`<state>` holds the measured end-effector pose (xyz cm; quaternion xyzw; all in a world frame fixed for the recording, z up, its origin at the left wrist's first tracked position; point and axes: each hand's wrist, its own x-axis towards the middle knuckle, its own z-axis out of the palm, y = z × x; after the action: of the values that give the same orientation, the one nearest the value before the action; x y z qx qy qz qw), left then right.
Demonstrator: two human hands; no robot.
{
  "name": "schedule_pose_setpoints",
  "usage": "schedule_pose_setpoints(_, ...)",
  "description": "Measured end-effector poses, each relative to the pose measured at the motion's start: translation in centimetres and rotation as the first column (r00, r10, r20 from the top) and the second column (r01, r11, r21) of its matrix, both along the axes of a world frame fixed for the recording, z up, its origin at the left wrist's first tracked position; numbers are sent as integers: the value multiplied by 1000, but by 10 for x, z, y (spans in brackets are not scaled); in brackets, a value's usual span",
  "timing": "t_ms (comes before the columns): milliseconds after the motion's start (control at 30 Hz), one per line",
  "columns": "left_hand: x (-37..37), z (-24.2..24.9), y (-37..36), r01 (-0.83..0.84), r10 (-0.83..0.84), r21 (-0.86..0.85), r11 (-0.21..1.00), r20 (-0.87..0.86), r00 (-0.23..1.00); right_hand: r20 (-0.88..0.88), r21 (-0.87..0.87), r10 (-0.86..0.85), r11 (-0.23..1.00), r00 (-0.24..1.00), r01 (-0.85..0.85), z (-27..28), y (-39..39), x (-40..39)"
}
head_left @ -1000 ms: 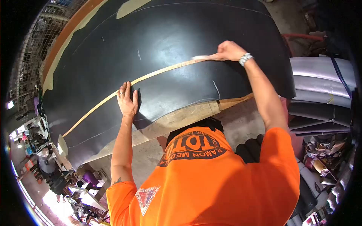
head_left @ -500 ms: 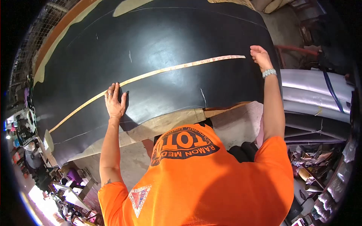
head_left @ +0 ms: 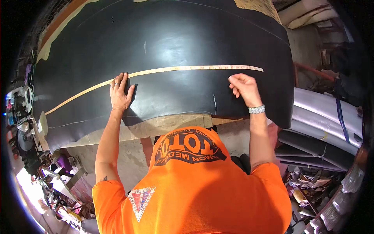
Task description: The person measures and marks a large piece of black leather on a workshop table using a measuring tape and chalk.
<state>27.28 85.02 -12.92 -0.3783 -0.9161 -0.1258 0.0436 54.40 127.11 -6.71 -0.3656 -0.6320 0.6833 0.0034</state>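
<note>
A long measuring tape (head_left: pixel 171 69) lies in a shallow curve across a black, leather-like sheet (head_left: pixel 179 91). My left hand (head_left: pixel 120 95) rests flat on the sheet, fingertips on the tape left of its middle, thumb spread. Just below the tape's right part, my right hand (head_left: pixel 246 87) hovers with thumb and fingertips pinched and the other fingers curled. Whether anything small sits in that pinch is hidden. Thin pale marks show on the sheet, one a short upright line (head_left: pixel 214 104) left of my right hand.
Wooden table edge (head_left: pixel 171 124) shows under the sheet's near side. To the right lie silvery rolls (head_left: pixel 325 113) and dark folded material (head_left: pixel 302 150). Cluttered items (head_left: pixel 62 183) fill the lower left. A reddish bar (head_left: pixel 313 72) stands beyond the right edge.
My right hand has moved left and nearer to me, from beyond the tape's right end to below the tape. My left hand stays on the tape. The view has shifted slightly.
</note>
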Motion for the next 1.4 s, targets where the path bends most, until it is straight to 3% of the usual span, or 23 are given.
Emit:
schedule_pose_setpoints(33, 0, -1, 0, -6, 6, 1, 1000, 3, 1000, 30, 66, 22, 998, 999, -24, -1, -11, -3)
schedule_pose_setpoints(133, -1, -3, -1, -15, 15, 21, 1000, -10, 1000, -49, 46, 43, 998, 998, -41, -1, -38, -13)
schedule_pose_setpoints(233, 0, -2, -1, -28, 28, 32, 999, 1, 1000, -77, 264, 199, 949, 977, -172, -5, -53, -20)
schedule_pose_setpoints(467, -2, -6, -3, -31, 32, 43, 999, -14, 999, -178, 516, 152, 856, 972, -39, -29, -89, -58)
schedule_pose_setpoints(700, -1, -5, -4, -35, 35, 55, 998, 8, 999, -121, 690, 267, 715, 956, -113, -41, -95, -84)
schedule_pose_setpoints(933, -2, -2, -4, -22, 24, 84, 996, -16, 1000, -100, 760, 277, 641, 955, -106, -55, -96, -88)
schedule_pose_setpoints(1033, -2, 1, -4, 2, 0, 94, 996, -20, 1000, -156, 834, 343, 548, 926, -62, -53, -93, -88)
schedule_pose_setpoints(1067, -2, 11, -1, 19, -23, 76, 997, 58, 998, -87, 853, 332, 511, 939, -102, -44, -96, -87)
schedule_pose_setpoints(1133, 2, 26, 3, -9, -4, 110, 994, 115, 993, 49, 827, 298, 523, 953, -206, -17, -107, -92)
schedule_pose_setpoints(1167, -2, 9, -5, -22, 16, 91, 996, 62, 998, -22, 801, 308, 575, 951, -167, -28, -105, -94)
schedule_pose_setpoints(1200, -5, 14, -8, 45, -61, 167, 985, 92, 994, -111, 809, 344, 576, 932, -116, -42, -100, -93)
schedule_pose_setpoints(1267, 0, 6, -13, -3, 2, 156, 988, 11, 1000, -152, 844, 393, 528, 907, -87, -60, -91, -94)
schedule_pose_setpoints(1333, 2, 4, -16, 2, -1, 158, 987, -8, 1000, -59, 837, 387, 521, 920, -165, -57, -91, -88)
schedule_pose_setpoints(1400, 0, 1, -16, 6, -6, 134, 991, 0, 1000, -80, 842, 367, 523, 927, -134, -59, -92, -88)
